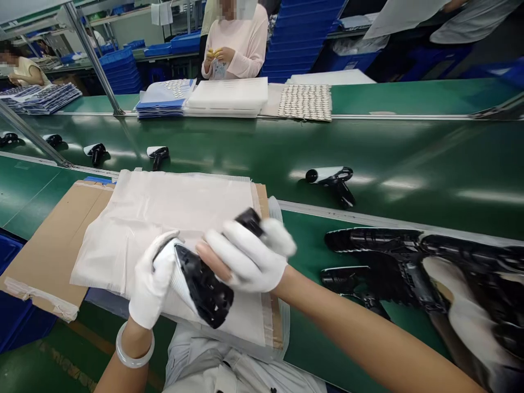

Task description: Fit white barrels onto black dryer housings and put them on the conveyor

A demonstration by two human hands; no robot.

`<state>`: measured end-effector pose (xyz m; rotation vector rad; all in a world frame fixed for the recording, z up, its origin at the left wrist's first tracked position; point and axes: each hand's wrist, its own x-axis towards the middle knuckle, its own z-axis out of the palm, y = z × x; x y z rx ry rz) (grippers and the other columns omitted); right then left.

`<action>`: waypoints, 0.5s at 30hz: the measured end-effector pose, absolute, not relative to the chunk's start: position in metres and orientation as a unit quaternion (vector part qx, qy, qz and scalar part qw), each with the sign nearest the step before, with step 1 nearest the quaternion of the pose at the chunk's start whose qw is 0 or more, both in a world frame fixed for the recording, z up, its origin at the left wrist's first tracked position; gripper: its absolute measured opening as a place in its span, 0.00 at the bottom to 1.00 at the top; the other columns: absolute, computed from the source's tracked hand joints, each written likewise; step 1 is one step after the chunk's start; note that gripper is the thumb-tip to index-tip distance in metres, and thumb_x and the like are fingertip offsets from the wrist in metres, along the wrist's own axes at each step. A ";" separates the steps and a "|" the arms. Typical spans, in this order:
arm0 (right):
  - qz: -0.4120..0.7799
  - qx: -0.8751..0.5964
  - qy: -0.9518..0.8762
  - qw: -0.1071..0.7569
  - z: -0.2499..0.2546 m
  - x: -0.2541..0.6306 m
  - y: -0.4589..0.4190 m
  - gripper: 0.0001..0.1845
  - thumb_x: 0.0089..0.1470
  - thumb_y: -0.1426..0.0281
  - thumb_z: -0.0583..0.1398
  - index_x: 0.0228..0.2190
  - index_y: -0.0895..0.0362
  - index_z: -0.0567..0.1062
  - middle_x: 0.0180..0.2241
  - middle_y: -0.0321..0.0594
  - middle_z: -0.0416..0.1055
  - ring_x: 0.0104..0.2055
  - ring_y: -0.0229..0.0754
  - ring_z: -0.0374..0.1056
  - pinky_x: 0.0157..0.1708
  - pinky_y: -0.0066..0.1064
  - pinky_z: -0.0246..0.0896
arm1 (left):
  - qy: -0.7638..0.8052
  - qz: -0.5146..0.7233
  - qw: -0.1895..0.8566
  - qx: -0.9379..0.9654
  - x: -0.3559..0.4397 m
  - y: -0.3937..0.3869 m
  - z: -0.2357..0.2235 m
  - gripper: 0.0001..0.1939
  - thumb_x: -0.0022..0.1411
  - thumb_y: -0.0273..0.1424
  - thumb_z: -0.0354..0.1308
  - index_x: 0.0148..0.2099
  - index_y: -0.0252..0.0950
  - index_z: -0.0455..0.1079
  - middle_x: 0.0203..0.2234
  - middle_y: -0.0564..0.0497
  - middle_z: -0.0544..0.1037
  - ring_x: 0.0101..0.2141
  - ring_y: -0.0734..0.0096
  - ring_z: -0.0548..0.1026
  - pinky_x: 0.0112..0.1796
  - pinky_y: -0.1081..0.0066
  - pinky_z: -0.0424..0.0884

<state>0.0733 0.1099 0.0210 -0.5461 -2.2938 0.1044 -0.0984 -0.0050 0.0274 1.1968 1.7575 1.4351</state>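
Head view: your left hand (152, 281) and right hand (245, 256) both grip the black plastic moulding (203, 286). Keep it over the white bag (164, 229).

White cotton gloves (245, 259), a black plastic part (203, 289), green conveyor belt (409, 164).

The left hand (153, 281) and right hand (248, 256) hold one black part (204, 289). Five more parts (158, 155) lie in a row on the belt (409, 147). At its front edge are one bag (164, 218) on one cardboard sheet (53, 256). Three co-workers (235, 49) are beyond the far edge.
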 end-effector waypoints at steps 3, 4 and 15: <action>-0.085 -0.131 -0.896 0.416 0.023 0.076 0.144 0.29 0.61 0.78 0.53 0.60 0.44 0.61 0.33 0.31 0.73 0.39 0.41 0.72 0.52 0.47 0.68 | 0.695 0.529 0.301 0.383 -0.107 0.011 0.014 0.28 0.65 0.53 0.48 0.44 0.35 0.77 0.37 0.44 0.81 0.37 0.59 0.79 0.43 0.62 0.76; -0.082 -0.163 -0.895 0.407 0.021 0.079 0.161 0.29 0.60 0.78 0.54 0.60 0.49 0.60 0.34 0.34 0.73 0.38 0.43 0.72 0.50 0.46 0.69 | 0.702 0.521 0.305 0.379 -0.109 0.016 0.011 0.29 0.64 0.53 0.49 0.44 0.34 0.77 0.34 0.44 0.81 0.32 0.61 0.78 0.38 0.62 0.77; 0.222 -0.758 -0.595 0.153 -0.024 0.151 0.363 0.20 0.63 0.60 0.59 0.49 0.62 0.72 0.48 0.48 0.72 0.46 0.45 0.72 0.47 0.41 0.70 | 0.790 0.186 0.222 0.540 -0.122 0.033 -0.043 0.39 0.49 0.42 0.60 0.62 0.29 0.67 0.52 0.35 0.72 0.56 0.39 0.69 0.56 0.43 0.65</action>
